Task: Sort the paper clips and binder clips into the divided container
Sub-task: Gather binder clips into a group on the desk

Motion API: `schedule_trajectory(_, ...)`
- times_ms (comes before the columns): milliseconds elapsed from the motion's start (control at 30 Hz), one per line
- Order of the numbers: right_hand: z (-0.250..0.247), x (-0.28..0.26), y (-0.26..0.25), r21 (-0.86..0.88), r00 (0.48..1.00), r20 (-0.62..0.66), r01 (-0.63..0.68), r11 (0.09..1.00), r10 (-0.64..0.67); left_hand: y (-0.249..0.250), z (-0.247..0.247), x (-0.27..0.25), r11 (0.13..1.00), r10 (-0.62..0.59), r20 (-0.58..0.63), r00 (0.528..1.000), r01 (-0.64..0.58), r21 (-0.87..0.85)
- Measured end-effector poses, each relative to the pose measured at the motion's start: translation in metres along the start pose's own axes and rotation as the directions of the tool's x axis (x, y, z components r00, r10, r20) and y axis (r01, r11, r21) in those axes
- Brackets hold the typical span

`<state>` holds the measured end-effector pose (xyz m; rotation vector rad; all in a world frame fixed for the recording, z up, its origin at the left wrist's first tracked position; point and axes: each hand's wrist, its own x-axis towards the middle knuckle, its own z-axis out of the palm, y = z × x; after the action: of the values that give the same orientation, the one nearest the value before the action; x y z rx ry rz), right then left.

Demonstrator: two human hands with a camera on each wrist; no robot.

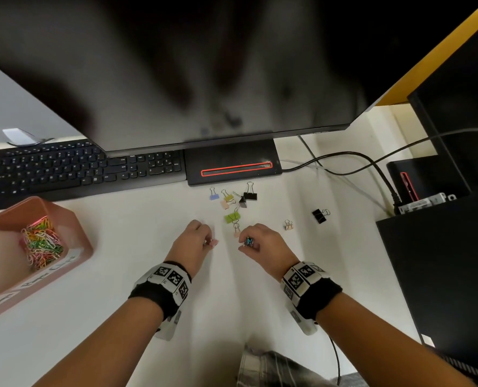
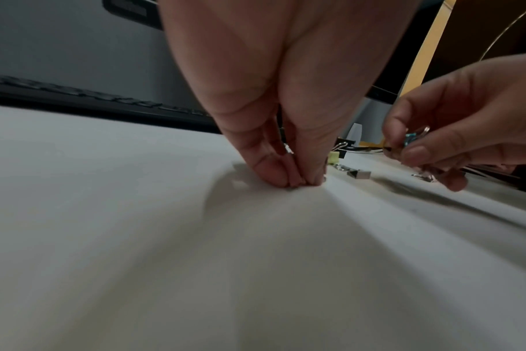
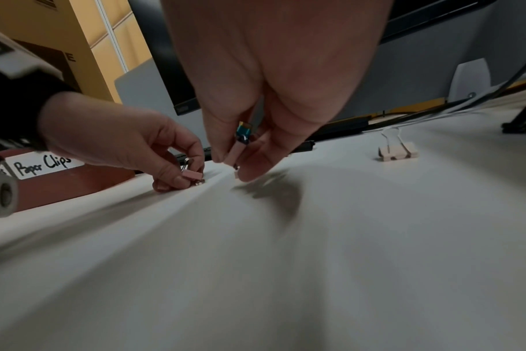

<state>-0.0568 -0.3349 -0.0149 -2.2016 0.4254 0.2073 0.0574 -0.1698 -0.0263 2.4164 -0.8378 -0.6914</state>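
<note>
My left hand (image 1: 197, 238) pinches a pink binder clip (image 3: 192, 175) low at the desk (image 1: 232, 303) | my right hand (image 1: 263, 243) pinches a blue clip (image 1: 249, 241) and a pink one — both just above the desk | loose clips (image 1: 233, 202) lie near the monitor stand (image 1: 232, 157) | pink container (image 1: 72, 227) with paper clips (image 1: 42, 243) — far left.

both forearms reach in from six o'clock toward twelve, bare, each wrist wrapped in a black band carrying white blocks with square markers. the left hand (image 1: 195, 241) sits at about eleven o'clock of the pair, knuckles up, fingers (image 2: 274, 171) curled down with the tips at the surface, thumb and forefinger pinched together on something small. the right hand (image 1: 263, 243) hangs just beside it at one o'clock, a little above the surface, fingers (image 3: 225, 142) bunched in a pinch.
</note>
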Motion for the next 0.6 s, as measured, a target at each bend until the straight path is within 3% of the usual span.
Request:
schedule_trajectory(133, 0.013, -0.005, -0.015, -0.001, 0.999, 0.019, 0.030, 1.000, -0.030, -0.016, -0.011, -0.012, 0.998, -0.023, -0.014, 1.000, 0.023, -0.050)
schedule_trajectory(233, 0.024, -0.005, -0.030, -0.005, 0.997, 0.037, 0.061, 0.998, -0.061, -0.028, -0.028, -0.027, 0.975, -0.132, -0.057, 0.990, 0.119, -0.190)
schedule_trajectory(400, 0.043, 0.012, -0.090, 0.026, 0.980, 0.079, 0.180, 0.983, -0.182, -0.051, -0.094, -0.080, 0.909, -0.226, -0.204, 0.952, 0.130, -0.397)
schedule_trajectory(467, 0.060, 0.025, -0.133, 0.074, 0.956, 0.108, 0.266, 0.961, -0.273, -0.074, -0.131, -0.109, 0.896, -0.291, -0.291, 0.911, 0.153, -0.418)
schedule_trajectory(600, 0.113, 0.053, -0.236, 0.140, 0.851, 0.141, 0.489, 0.861, -0.506, -0.133, -0.196, -0.162, 0.856, -0.471, -0.442, 0.764, 0.275, -0.438)
